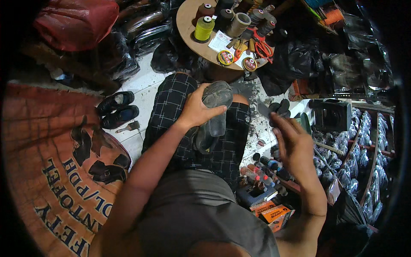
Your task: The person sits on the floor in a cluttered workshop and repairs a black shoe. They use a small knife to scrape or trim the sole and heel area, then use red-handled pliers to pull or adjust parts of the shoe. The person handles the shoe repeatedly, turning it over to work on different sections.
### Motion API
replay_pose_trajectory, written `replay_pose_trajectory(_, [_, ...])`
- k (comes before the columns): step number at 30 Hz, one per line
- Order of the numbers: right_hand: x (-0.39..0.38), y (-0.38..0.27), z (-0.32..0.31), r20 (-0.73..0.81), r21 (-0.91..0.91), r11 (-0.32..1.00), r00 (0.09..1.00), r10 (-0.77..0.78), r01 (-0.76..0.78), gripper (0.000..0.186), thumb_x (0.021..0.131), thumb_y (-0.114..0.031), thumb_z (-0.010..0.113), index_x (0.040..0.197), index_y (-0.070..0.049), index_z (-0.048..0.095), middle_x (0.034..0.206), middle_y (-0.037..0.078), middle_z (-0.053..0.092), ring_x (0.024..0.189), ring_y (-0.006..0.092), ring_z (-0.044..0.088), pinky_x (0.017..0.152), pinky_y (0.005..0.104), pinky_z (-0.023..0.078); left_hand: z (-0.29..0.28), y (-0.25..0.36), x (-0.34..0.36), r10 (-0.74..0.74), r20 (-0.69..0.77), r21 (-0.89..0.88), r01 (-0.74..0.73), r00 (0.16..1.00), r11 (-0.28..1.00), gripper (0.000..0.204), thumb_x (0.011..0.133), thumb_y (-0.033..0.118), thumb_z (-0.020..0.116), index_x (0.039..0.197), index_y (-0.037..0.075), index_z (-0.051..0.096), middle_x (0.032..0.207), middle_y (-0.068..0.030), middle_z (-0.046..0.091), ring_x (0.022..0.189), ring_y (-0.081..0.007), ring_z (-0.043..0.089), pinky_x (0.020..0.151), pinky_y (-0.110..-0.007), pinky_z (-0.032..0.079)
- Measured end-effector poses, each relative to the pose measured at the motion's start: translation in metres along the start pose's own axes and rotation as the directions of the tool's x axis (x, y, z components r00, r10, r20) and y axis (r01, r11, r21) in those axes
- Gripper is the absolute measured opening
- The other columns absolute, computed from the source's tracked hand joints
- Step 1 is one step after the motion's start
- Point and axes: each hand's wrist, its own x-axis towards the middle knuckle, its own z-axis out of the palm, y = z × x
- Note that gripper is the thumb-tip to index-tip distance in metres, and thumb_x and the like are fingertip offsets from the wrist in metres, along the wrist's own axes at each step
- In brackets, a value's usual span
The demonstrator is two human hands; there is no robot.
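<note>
A worn grey shoe [212, 115] is grasped by the left hand [198, 109], the fingers curled over its toe end while the rest of the shoe lies down across the lap on dark checked shorts [171, 115]. The right hand [295, 143] is held out to the right of the lap with fingers spread and slightly bent, its grip released; a small dark object [279, 108] shows just beyond the fingertips, and whether it is touched cannot be told. Below that hand, a cluster of small bottles with coloured caps [263, 169] is gathered beside an orange and black carton [276, 213]. Beyond the knees, a round wooden table [185, 21] carries a spool of yellow-green thread [203, 28], several darker spools [239, 21], red-handled scissors [262, 46] and two round flat tins [236, 61]. On the white tiled floor [143, 96] to the left, a pair of black shoes [116, 109] is set side by side, with a small brush [128, 127] just beside them, next to a reddish-brown printed mat [51, 171]. Rows of clear plastic bags [359, 145] are stacked on shelving at the far right.
</note>
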Motion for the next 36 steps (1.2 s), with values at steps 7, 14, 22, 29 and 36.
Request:
replay_pose_trajectory(7, [0.006, 0.053, 0.039, -0.029, 0.357, 0.934, 0.999, 0.021, -0.009, 0.034, 0.108, -0.011, 0.062, 0.141, -0.007, 0.066, 0.121, 0.019, 0.07, 0.111, 0.0368, 0.07, 0.097, 0.0404, 0.054, -0.004, 0.003, 0.0, 0.029, 0.087, -0.001, -0.029, 0.996, 1.0, 0.081, 0.073, 0.033, 0.097, 0.139, 0.001, 0.064, 0.122, -0.017, 0.078, 0.112, -0.026, 0.076, 0.103, -0.04, 0.057])
replay_pose_trajectory(14, [0.035, 0.043, 0.055, -0.106, 0.143, 0.963, 0.971, -0.216, 0.23, 0.03, 0.103, -0.026, 0.073, 0.131, -0.017, 0.077, 0.099, 0.011, 0.071, 0.076, 0.031, 0.073, 0.067, 0.0416, 0.059, 0.005, 0.013, -0.01, -0.022, 0.027, 0.008, 0.022, 0.999, 1.0, 0.088, 0.07, 0.028, 0.1, 0.144, 0.001, 0.064, 0.123, -0.0147, 0.078, 0.114, -0.0212, 0.074, 0.105, -0.037, 0.055])
replay_pose_trajectory(22, [0.05, 0.051, 0.061, -0.02, 0.027, 0.962, 0.963, -0.27, 0.27, 0.03, 0.102, -0.03, 0.074, 0.13, -0.023, 0.079, 0.093, 0.008, 0.07, 0.066, 0.0289, 0.071, 0.059, 0.0429, 0.058, 0.014, 0.011, -0.009, -0.043, 0.08, -0.123, 0.053, 0.996, 0.991, 0.088, 0.07, 0.024, 0.1, 0.144, -0.002, 0.062, 0.13, -0.0153, 0.075, 0.119, -0.0201, 0.071, 0.108, -0.037, 0.053])
replay_pose_trajectory(29, [0.065, 0.049, 0.037, 0.118, -0.036, 0.944, 0.939, -0.322, 0.328, 0.03, 0.099, -0.027, 0.075, 0.128, -0.021, 0.08, 0.09, 0.011, 0.072, 0.065, 0.0326, 0.072, 0.06, 0.0446, 0.059, 0.023, 0.02, -0.018, -0.054, 0.039, -0.032, 0.055, 0.998, 0.998, 0.082, 0.074, 0.015, 0.095, 0.145, -0.004, 0.059, 0.13, -0.0169, 0.075, 0.122, -0.0214, 0.071, 0.11, -0.038, 0.052])
replay_pose_trajectory(36, [0.072, 0.042, 0.035, 0.265, 0.35, 0.937, 0.959, -0.102, 0.003, 0.032, 0.099, -0.023, 0.074, 0.128, -0.01, 0.078, 0.088, 0.014, 0.071, 0.069, 0.0313, 0.074, 0.064, 0.0473, 0.06, 0.028, 0.024, -0.019, -0.042, 0.013, -0.007, 0.042, 0.999, 0.999, 0.078, 0.075, 0.014, 0.093, 0.143, -0.002, 0.059, 0.125, -0.0185, 0.077, 0.118, -0.0229, 0.074, 0.105, -0.039, 0.056])
